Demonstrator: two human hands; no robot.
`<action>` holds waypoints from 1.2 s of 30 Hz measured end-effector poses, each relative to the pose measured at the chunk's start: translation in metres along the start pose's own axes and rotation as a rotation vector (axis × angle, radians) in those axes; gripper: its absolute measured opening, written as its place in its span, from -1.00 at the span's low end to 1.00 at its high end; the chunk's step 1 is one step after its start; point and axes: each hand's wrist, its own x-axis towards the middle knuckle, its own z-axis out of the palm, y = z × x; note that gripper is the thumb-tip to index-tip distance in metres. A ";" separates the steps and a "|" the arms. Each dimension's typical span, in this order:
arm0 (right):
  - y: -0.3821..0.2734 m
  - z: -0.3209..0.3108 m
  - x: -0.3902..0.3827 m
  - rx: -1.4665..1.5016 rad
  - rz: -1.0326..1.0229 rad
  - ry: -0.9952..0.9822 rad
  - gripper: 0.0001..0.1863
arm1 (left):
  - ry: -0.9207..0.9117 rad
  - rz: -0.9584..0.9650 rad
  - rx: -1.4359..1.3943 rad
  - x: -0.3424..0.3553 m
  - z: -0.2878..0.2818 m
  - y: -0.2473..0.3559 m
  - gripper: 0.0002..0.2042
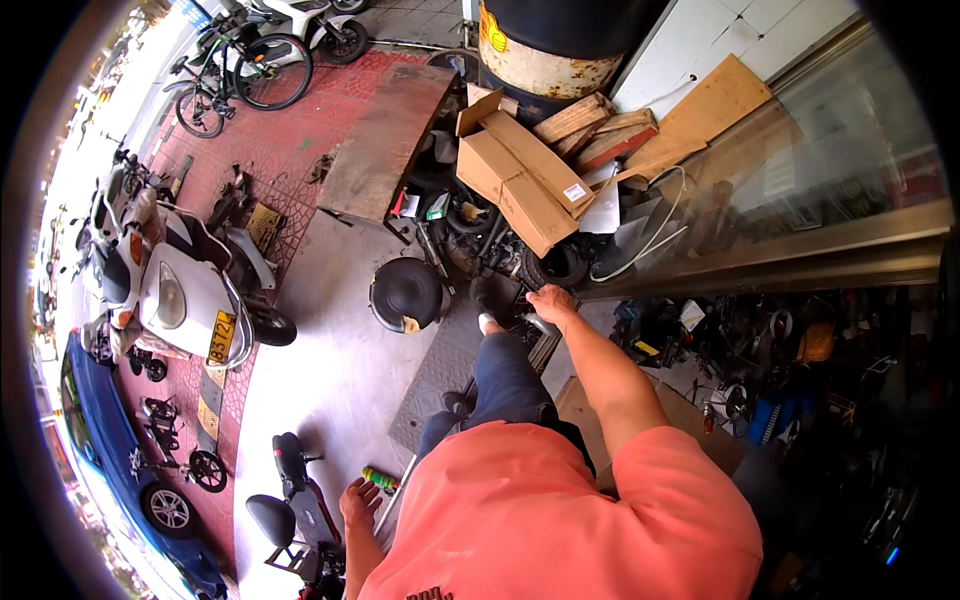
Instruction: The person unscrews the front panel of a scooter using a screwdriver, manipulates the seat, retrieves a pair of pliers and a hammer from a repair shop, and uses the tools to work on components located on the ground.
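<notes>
The two hands were well apart, one on each side of the person's body. The right hand [550,303] was stretched forward with its fingers curled, just above a grey metal piece [541,324]; whether it gripped that piece I cannot tell. The left hand [360,502] hung low, fingers bent, just beside a green-and-yellow bottle [380,479] and near a pale pole [396,492]; whether it touched either I cannot tell. Left of that hand stood a small two-wheeler with a black saddle [272,520]. Beneath the person's feet lay a dark textured mat [425,400], with a round black stool [405,292] near its far end. Just beyond the right hand lay a black tyre [545,272], and behind it an open cardboard box [520,175] leaned at a tilt, between a wooden tabletop [385,145] and some boards [690,115]. A rusty drum [555,75] rose behind the box. To the right, dark clutter [770,370] filled the floor below a glass panel [830,170]. Farther left were a white scooter [165,285], a blue car [110,430] and, near the top, a bicycle [225,75] on red paving [330,85].
</notes>
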 end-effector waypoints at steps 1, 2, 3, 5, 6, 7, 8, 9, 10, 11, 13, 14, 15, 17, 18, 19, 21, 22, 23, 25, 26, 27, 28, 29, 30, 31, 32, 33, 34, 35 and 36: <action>0.012 -0.001 0.028 -0.026 0.084 -0.003 -0.37 | 0.012 0.000 0.025 0.004 0.005 0.016 -0.44; 0.014 -0.004 0.053 -0.002 0.119 0.012 -0.34 | 0.025 0.011 0.044 0.010 0.011 0.035 -0.43; 0.017 -0.009 0.078 0.024 0.155 0.028 -0.31 | 0.036 -0.002 0.032 0.010 0.020 0.051 -0.42; 0.001 -0.017 0.121 0.012 0.173 0.102 -0.28 | 0.039 -0.016 0.002 -0.003 0.028 0.060 -0.41; -0.004 -0.019 0.152 0.000 0.153 0.125 -0.26 | 0.016 -0.024 -0.006 -0.009 0.035 0.062 -0.41; -0.011 -0.014 0.184 -0.022 0.120 0.122 -0.25 | -0.059 0.068 0.296 -0.026 0.043 0.058 -0.42; -0.005 -0.009 0.210 -0.036 0.115 0.130 -0.24 | -0.042 -0.021 0.314 -0.033 0.063 0.073 -0.45; 0.001 -0.009 0.236 -0.029 0.136 0.131 -0.22 | -0.032 -0.104 0.350 -0.040 0.086 0.102 -0.49; 0.006 -0.010 0.258 -0.011 0.155 0.139 -0.19 | -0.025 -0.179 0.399 -0.046 0.108 0.138 -0.52; 0.007 -0.013 0.278 0.000 0.179 0.150 -0.16 | -0.164 -0.002 0.590 -0.046 0.110 0.158 -0.55; 0.007 -0.016 0.310 -0.022 0.223 0.167 -0.10 | -0.365 0.342 0.870 -0.052 0.113 0.188 -0.62; 0.004 -0.017 0.325 -0.012 0.226 0.146 -0.08 | -0.250 0.160 0.799 -0.057 0.121 0.197 -0.56; 0.004 -0.014 0.339 -0.058 0.208 0.206 -0.07 | -0.120 -0.019 0.694 -0.068 0.148 0.214 -0.49; 0.007 -0.005 0.359 -0.119 0.195 0.294 -0.06 | 0.083 -0.207 0.501 -0.074 0.155 0.228 -0.52; 0.006 -0.005 0.363 -0.134 0.199 0.317 -0.05 | 0.146 -0.235 0.421 -0.074 0.142 0.228 -0.62; 0.004 -0.006 0.366 -0.158 0.194 0.344 -0.04 | 0.155 -0.227 0.443 -0.081 0.170 0.241 -0.60; 0.002 -0.011 0.359 -0.149 0.144 0.418 -0.04 | 0.155 -0.238 0.475 -0.084 0.198 0.265 -0.51; 0.000 -0.020 0.358 -0.147 0.110 0.462 -0.04 | 0.137 -0.244 0.501 -0.085 0.211 0.274 -0.43; -0.003 -0.035 0.353 -0.129 0.038 0.518 -0.06 | 0.136 -0.249 0.497 -0.082 0.213 0.277 -0.43; -0.007 -0.066 0.363 -0.032 0.057 0.530 -0.07 | 0.132 -0.262 0.483 -0.076 0.209 0.274 -0.44; -0.004 -0.080 0.370 0.013 0.070 0.536 -0.07 | 0.104 -0.265 0.486 -0.073 0.207 0.270 -0.49; -0.003 -0.093 0.385 0.082 0.127 0.504 -0.09 | 0.076 -0.269 0.487 -0.072 0.205 0.266 -0.54; 0.007 -0.102 0.406 0.204 0.156 0.430 -0.09 | 0.043 -0.269 0.494 -0.067 0.205 0.266 -0.58; 0.019 -0.111 0.428 0.330 0.190 0.358 -0.09 | 0.043 -0.278 0.512 -0.060 0.210 0.272 -0.55; 0.025 -0.115 0.446 0.456 0.216 0.281 -0.09 | 0.048 -0.287 0.524 -0.057 0.220 0.279 -0.51; 0.027 -0.114 0.458 0.453 0.224 0.209 -0.09 | 0.054 -0.298 0.537 -0.055 0.225 0.286 -0.46; 0.026 -0.112 0.469 0.447 0.226 0.134 -0.10 | 0.051 -0.284 0.535 -0.053 0.227 0.288 -0.46; 0.026 -0.108 0.476 0.441 0.227 0.059 -0.09 | 0.048 -0.271 0.533 -0.051 0.229 0.290 -0.46; 0.028 -0.102 0.483 0.366 0.268 0.049 -0.09 | 0.043 -0.255 0.529 -0.048 0.230 0.292 -0.46; 0.029 -0.095 0.489 0.293 0.308 0.038 -0.09 | 0.034 -0.240 0.519 -0.045 0.224 0.292 -0.47; 0.031 -0.091 0.495 0.219 0.349 0.029 -0.08 | 0.043 -0.224 0.519 -0.042 0.220 0.292 -0.47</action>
